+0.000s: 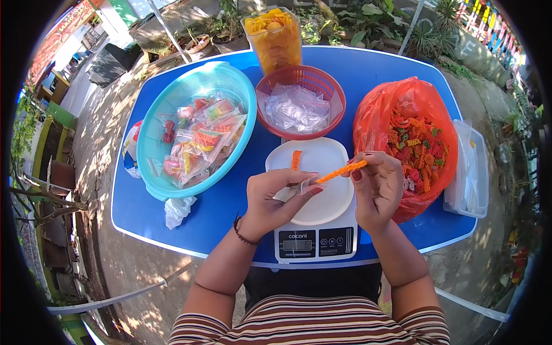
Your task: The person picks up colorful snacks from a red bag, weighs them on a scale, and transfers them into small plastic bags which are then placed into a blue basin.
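My left hand (pixel 271 198) pinches a small clear plastic bag (pixel 303 186) over the white plate of a kitchen scale (pixel 315 259). Between the fingers of my right hand (pixel 378 192) is an orange crinkled snack stick (pixel 340 171), held slanting, with its lower end at the bag by my left fingertips. Another orange crinkled piece (pixel 296 159) lies on the plate (pixel 330 148), partly hidden behind my left hand. A red plastic bag (pixel 372 106) full of orange, red and green crinkled snacks (pixel 415 146) stands beside my right hand.
A turquoise basket (pixel 244 123) at the left holds several filled packets. Clear bags (pixel 296 109) fill a red basket (pixel 315 72); behind it is a tub of yellow chips (pixel 273 43). A clear plastic container (pixel 480 172) sits at the blue table's right edge, and crumpled plastic (pixel 179 211) lies front left.
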`<move>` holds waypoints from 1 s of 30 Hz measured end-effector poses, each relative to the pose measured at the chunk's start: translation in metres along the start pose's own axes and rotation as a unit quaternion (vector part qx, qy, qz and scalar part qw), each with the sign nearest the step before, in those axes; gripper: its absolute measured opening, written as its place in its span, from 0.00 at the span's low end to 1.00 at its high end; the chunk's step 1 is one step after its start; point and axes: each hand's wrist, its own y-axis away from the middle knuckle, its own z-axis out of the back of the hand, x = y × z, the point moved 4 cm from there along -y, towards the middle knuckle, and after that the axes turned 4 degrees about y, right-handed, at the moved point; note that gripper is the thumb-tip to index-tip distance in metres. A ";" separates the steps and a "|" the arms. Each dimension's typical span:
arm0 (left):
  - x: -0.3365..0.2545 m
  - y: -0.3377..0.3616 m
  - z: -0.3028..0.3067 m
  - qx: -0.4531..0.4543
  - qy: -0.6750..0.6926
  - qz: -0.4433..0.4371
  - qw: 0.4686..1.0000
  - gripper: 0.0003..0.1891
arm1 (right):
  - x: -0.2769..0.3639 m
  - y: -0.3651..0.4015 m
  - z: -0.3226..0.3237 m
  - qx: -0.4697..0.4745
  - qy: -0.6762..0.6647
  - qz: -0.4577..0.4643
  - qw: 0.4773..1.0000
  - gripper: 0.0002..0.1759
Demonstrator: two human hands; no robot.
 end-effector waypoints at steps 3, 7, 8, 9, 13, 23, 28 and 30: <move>0.000 0.000 0.000 0.005 0.002 0.001 1.000 0.12 | 0.002 -0.004 -0.002 0.013 0.020 0.038 0.999 0.15; 0.001 0.000 0.000 0.017 0.008 0.006 1.000 0.14 | 0.005 -0.004 -0.005 0.021 0.063 0.066 0.996 0.13; 0.002 0.000 0.001 0.018 0.008 0.004 1.000 0.15 | 0.008 -0.005 -0.005 0.023 0.083 0.078 0.993 0.12; 0.002 0.001 0.001 0.019 0.006 0.004 1.000 0.15 | 0.009 -0.006 -0.006 0.025 0.104 0.089 0.990 0.12; 0.002 0.001 0.001 0.019 0.003 0.003 1.000 0.15 | 0.009 -0.004 -0.007 0.013 0.094 0.082 0.992 0.12; 0.001 0.001 0.000 0.023 -0.004 -0.007 1.000 0.15 | 0.015 -0.010 -0.008 0.045 0.137 0.100 0.984 0.10; 0.002 0.002 -0.002 0.044 0.055 0.029 0.997 0.13 | 0.014 -0.006 -0.011 0.046 0.128 0.054 0.989 0.09; 0.004 0.004 -0.002 0.053 0.099 0.059 0.992 0.12 | 0.014 -0.008 -0.010 0.075 0.171 0.098 0.978 0.09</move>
